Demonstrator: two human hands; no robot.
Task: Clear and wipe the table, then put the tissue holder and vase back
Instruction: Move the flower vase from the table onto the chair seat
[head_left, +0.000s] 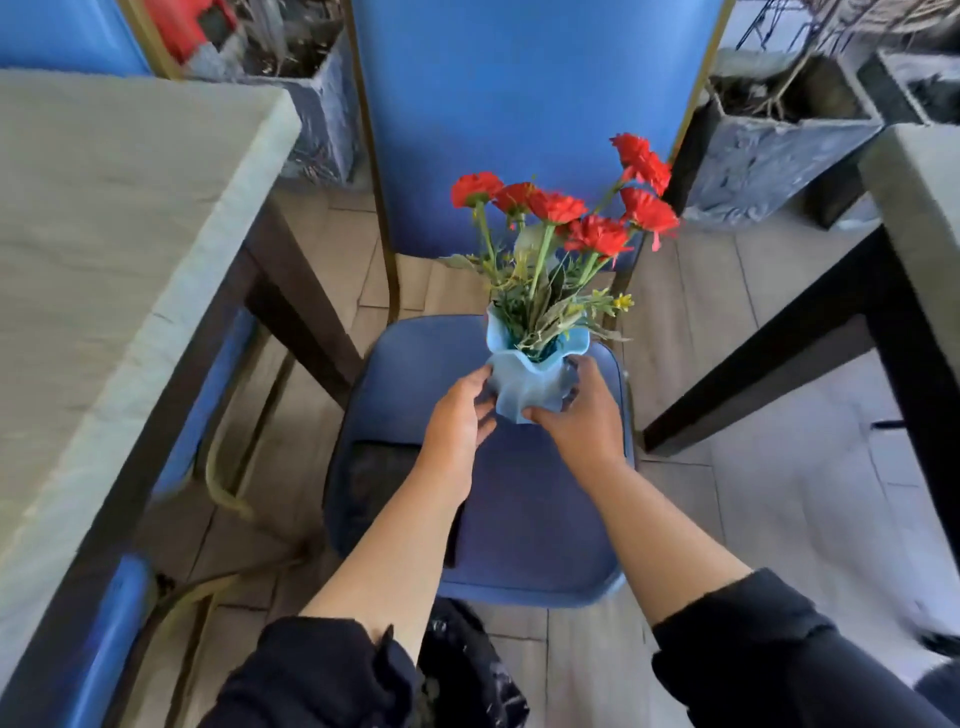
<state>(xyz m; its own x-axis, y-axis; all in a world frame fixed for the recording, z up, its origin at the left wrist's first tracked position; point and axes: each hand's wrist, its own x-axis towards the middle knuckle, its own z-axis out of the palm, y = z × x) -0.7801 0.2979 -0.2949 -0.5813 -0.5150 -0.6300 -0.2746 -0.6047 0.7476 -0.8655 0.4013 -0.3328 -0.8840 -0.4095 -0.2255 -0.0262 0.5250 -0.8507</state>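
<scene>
A light blue wavy-rimmed vase (524, 382) holding red flowers (566, 208) and green stems stands over the seat of a blue chair (519, 519). My left hand (460, 415) cups the vase's left side and my right hand (582, 410) wraps its right side and base. Whether the vase rests on the seat or is lifted just off it cannot be told. The grey stone-topped table (93, 260) lies to the left with a bare top in view. No tissue holder is visible.
A second grey table (919, 218) with dark legs stands at the right. Grey planters (769, 150) sit on the floor behind the chair on both sides. A dark bag (467, 670) lies on the wooden floor near my feet. Another blue chair (104, 623) is tucked under the left table.
</scene>
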